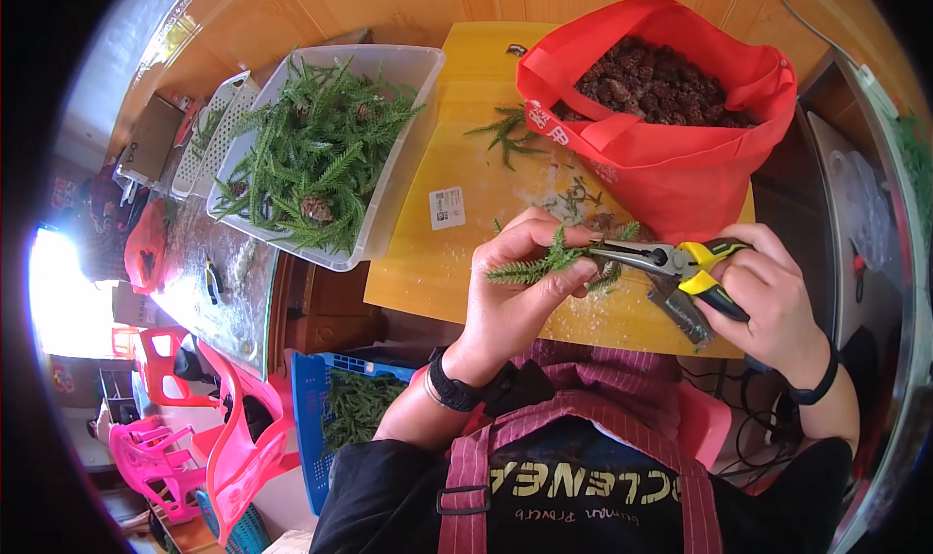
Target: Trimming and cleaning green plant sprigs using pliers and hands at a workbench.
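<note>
My left hand (525,282) pinches a short green artificial pine sprig (544,264) between thumb and fingers. Wrapped around the yellow and black handles of a pair of pliers (680,259) is my right hand (773,296). The pliers point left, and their jaws meet the sprig's stem at my left fingertips; the exact bite is hidden there. Behind my hands, a red bag (671,155) full of brown pine cones (646,80) stands on the yellow table (418,277). To the left, a clear plastic bin (364,248) holds many green sprigs, some with pine cones among them.
A loose sprig (507,134) and a white label (447,208) lie on the yellow table. Another pair of pliers (211,280) rests on the side table at left. Below it are pink chairs (248,428) and a blue basket (311,428) with more greenery.
</note>
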{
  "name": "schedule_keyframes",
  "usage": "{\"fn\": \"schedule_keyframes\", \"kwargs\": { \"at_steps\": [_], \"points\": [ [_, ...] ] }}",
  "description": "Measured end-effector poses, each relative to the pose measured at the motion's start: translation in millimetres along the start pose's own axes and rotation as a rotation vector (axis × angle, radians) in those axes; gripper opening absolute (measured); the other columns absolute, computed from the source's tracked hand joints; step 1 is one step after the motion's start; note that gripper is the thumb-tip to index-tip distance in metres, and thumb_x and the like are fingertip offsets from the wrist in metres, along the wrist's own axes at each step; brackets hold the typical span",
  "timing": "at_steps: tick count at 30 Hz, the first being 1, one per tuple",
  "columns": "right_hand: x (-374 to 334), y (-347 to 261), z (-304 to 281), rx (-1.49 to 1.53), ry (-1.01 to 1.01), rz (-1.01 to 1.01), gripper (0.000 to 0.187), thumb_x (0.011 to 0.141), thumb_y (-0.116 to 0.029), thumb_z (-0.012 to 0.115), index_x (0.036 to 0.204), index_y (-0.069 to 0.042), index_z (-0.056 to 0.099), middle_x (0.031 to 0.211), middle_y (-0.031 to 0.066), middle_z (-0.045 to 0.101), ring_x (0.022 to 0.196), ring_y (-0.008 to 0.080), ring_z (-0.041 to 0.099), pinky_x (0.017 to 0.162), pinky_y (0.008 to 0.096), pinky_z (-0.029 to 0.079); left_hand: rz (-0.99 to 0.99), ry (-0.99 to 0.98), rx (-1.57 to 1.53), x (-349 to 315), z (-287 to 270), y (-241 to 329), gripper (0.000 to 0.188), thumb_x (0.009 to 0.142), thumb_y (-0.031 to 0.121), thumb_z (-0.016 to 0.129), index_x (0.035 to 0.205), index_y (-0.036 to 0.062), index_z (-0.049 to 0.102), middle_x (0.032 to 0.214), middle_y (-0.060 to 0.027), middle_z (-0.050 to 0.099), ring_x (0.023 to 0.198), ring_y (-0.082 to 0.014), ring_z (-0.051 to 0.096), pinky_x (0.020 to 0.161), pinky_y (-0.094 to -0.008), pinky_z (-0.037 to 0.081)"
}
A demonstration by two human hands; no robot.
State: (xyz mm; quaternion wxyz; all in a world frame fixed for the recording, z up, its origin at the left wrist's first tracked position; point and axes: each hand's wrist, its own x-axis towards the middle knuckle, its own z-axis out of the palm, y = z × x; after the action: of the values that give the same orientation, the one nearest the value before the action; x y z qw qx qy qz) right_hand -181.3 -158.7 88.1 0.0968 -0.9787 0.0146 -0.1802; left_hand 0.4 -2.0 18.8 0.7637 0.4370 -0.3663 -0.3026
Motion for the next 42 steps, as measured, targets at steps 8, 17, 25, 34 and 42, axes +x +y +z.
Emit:
{"fn": "schedule_keyframes", "kwargs": {
  "at_steps": [8, 17, 25, 34, 42],
  "points": [
    [-1, 12, 4, -0.016, 0.022, -0.069, 0.025, 0.054, -0.005, 0.072, 0.065, 0.000, 0.051, 0.070, 0.0123, 0.054, 0.085, 0.0336, 0.057, 0.066, 0.0358, 0.047, 0.113, -0.045, 0.288, 2, -3, 4, 0.013, 0.076, 0.000, 0.065, 0.088, -0.0029, 0.060, 0.082, -0.0086, 0.053, 0.065, -0.0144, 0.057, 0.057, -0.0230, 0.048],
    [1, 21, 11, 0.058, 0.004, -0.074, 0.026, 0.054, -0.008, 0.074, 0.069, 0.000, 0.054, 0.074, 0.0113, 0.055, 0.091, 0.0321, 0.055, 0.072, 0.0361, 0.047, 0.317, -0.111, 0.492, 8, -6, 4, 0.013, 0.074, 0.002, 0.069, 0.085, -0.0015, 0.063, 0.081, -0.0078, 0.056, 0.066, -0.0119, 0.055, 0.057, -0.0212, 0.046],
    [6, 28, 4, 0.026, 0.008, -0.138, 0.026, 0.053, -0.008, 0.074, 0.066, -0.001, 0.052, 0.077, 0.0109, 0.055, 0.095, 0.0321, 0.054, 0.075, 0.0375, 0.046, 0.040, -0.137, 0.266, 3, -3, 9, 0.016, 0.078, 0.010, 0.068, 0.085, -0.0032, 0.062, 0.081, -0.0080, 0.056, 0.066, -0.0126, 0.056, 0.057, -0.0221, 0.046],
    [7, 27, 1, -0.037, 0.036, -0.193, 0.025, 0.050, -0.002, 0.070, 0.063, 0.001, 0.049, 0.068, 0.0119, 0.052, 0.083, 0.0334, 0.056, 0.065, 0.0355, 0.046, -0.211, -0.196, -0.109, 4, -6, 8, 0.022, 0.084, 0.016, 0.063, 0.091, -0.0042, 0.059, 0.080, -0.0059, 0.053, 0.067, -0.0115, 0.056, 0.058, -0.0221, 0.046],
    [-1, 26, 14, 0.167, 0.000, -0.046, 0.020, 0.059, -0.003, 0.069, 0.068, 0.002, 0.052, 0.067, 0.0131, 0.053, 0.084, 0.0358, 0.056, 0.067, 0.0371, 0.047, -0.289, -0.185, -0.197, 1, -4, 6, 0.022, 0.087, 0.011, 0.059, 0.102, -0.0045, 0.058, 0.080, -0.0039, 0.054, 0.069, -0.0100, 0.057, 0.061, -0.0217, 0.048]
  ]
}}
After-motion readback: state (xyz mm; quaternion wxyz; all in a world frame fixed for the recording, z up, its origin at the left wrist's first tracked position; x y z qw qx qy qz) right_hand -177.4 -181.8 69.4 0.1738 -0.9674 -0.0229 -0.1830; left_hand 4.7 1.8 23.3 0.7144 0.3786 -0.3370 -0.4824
